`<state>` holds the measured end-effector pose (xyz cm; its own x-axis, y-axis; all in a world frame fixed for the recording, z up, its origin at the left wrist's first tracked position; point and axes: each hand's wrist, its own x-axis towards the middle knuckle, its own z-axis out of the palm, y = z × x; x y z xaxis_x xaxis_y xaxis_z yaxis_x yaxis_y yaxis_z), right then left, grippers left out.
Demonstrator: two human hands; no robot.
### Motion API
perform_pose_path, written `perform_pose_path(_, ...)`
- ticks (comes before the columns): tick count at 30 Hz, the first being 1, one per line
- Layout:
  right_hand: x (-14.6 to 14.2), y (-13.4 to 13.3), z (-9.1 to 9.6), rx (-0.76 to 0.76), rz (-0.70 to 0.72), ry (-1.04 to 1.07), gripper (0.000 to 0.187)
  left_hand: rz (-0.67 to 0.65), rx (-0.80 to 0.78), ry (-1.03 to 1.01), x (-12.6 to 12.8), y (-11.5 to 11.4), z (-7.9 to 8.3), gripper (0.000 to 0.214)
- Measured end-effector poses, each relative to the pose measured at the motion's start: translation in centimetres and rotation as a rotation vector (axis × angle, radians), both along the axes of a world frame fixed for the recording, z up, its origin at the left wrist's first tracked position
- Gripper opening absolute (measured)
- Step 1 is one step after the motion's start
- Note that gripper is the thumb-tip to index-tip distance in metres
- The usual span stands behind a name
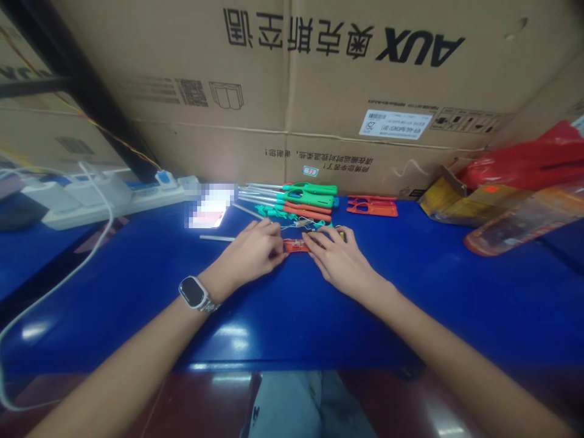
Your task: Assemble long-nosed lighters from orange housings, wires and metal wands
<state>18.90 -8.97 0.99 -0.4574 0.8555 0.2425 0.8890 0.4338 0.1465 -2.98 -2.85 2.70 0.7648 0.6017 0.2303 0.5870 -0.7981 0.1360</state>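
My left hand and my right hand meet over a small orange plastic part lying on the blue table. Both hands pinch its ends with curled fingers. A thin metal rod sticks out to the left from under my left hand. A smartwatch sits on my left wrist. Just behind the hands lies a pile of long lighters with green and orange handles and metal tubes.
Two flat orange shells lie behind my right hand. A big cardboard box walls off the back. A white power strip with a cable lies at the left. Red and orange bags fill the right.
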Motion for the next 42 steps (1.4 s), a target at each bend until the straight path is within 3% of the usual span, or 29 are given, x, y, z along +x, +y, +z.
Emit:
perform_pose_path(11, 0.0, -0.6, 0.5, 0.002, -0.007, 0.102, 0.036, -0.008, -0.021, -0.045, -0.2, 0.1, -0.2, 0.018)
perform_pose_path(23, 1.0, -0.3, -0.1, 0.009, 0.036, 0.029, 0.038, -0.021, -0.054, -0.113, -0.2, 0.3, -0.5, 0.015)
perform_pose_path(28, 1.1, -0.1, 0.3, -0.021, 0.059, 0.063, 0.039, -0.07, 0.046, -0.162, 0.4, 0.0, -0.6, 0.02)
perform_pose_path(32, 1.2, 0.0, 0.7, -0.032, 0.101, 0.109, 0.04, -0.074, 0.138, -0.084, 1.3, -0.3, -1.2, 0.028)
perform_pose_path(42, 2.1, -0.8, 1.0, -0.046, 0.108, 0.04, 0.038, -0.05, 0.156, -0.057, 1.9, -0.1, -1.8, 0.038)
